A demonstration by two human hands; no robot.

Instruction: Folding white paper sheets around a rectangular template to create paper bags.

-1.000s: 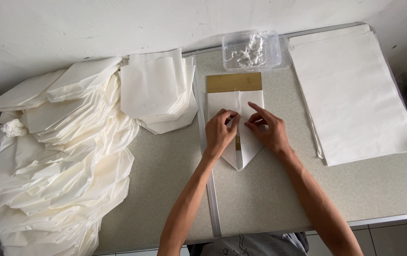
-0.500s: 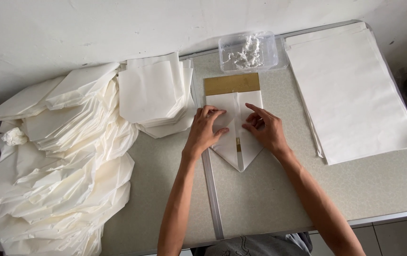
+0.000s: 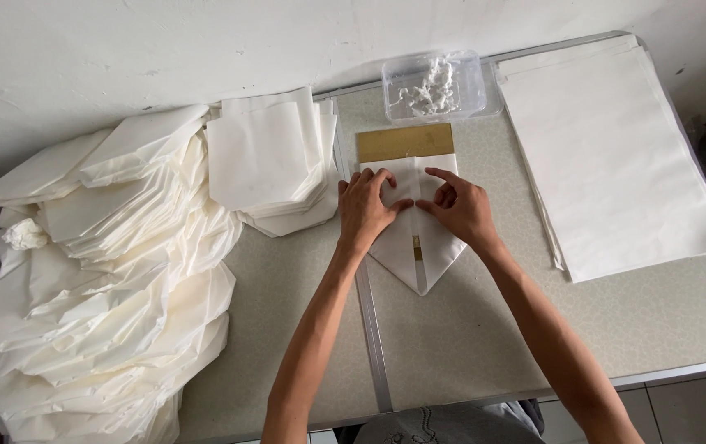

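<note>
Folded white paper piece (image 3: 413, 238), pointed at its near end, lies flat on the table (image 3: 468, 345) with a gold strip (image 3: 405, 141) showing at its far edge. All places below are given from this piece.

Biggest thing about: heaped pile of folded white papers (image 3: 98, 288), well off to the left, spilling over the table's left edge. Next, stack of flat white sheets (image 3: 612, 156), well apart to the right, squared up and lying flat. Then a smaller stack of finished white folds (image 3: 275, 160), just beside the piece on the left. Clear plastic tub (image 3: 433, 85) with white paste or scraps inside, just beyond the gold strip, near the wall. None of these overlaps the piece; nothing stands in the way of the hands.

Left hand (image 3: 365, 210) lies palm down on the left flap, fingers spread and pressing flat, gripping nothing. Right hand (image 3: 461, 210) rests on the right flap, fingers partly curled, forefinger pointing in toward the middle crease; it pinches nothing that I can make out. Both hands cover the upper half; the point sticks out below them, toward the person.

Table top is speckled grey-beige with a metal seam (image 3: 367, 304) running under the piece's left side. White wall (image 3: 164, 49) behind.
</note>
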